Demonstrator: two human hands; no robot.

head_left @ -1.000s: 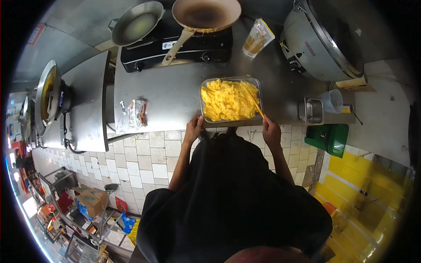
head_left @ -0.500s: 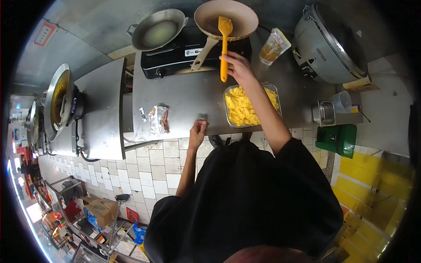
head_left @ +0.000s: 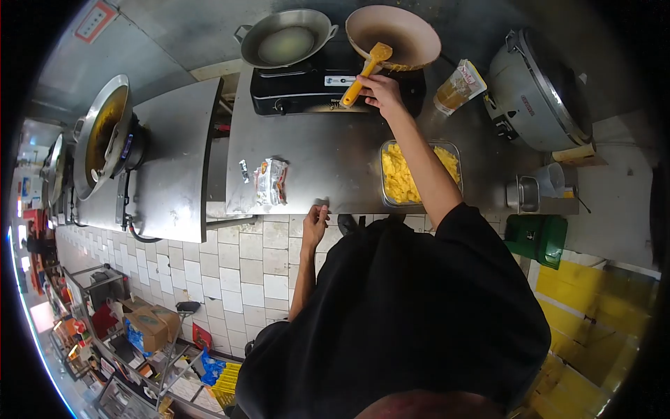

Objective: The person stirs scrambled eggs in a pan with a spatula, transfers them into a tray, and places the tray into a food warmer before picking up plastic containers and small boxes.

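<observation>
My right hand (head_left: 382, 92) is closed around the handle of an orange spatula (head_left: 377, 56), whose blade points up towards the frying pan (head_left: 394, 35). The spatula lies over the line of the pan's handle, so I cannot tell whether my fingers touch that handle too. Pale inside with a browned base, the pan sits on the right of the black gas stove (head_left: 300, 94). Under my right forearm is a glass container of yellow scrambled egg (head_left: 399, 174). My left hand (head_left: 316, 225) is at the counter's front edge, fingers loosely bent, with nothing seen in them.
A two-handled metal wok (head_left: 286, 40) stands left of the pan. To the right are a pouch (head_left: 457, 89) with yellowish contents and a large rice cooker (head_left: 534, 91). Plastic packets (head_left: 270, 181) lie on the counter (head_left: 328, 150). Another wok (head_left: 105, 133) stands at the left.
My right hand has moved up near the pan, and the spatula has gone from upright to slanted across the pan's handle. The whole view has shifted slightly; my left hand stays by the counter edge.
</observation>
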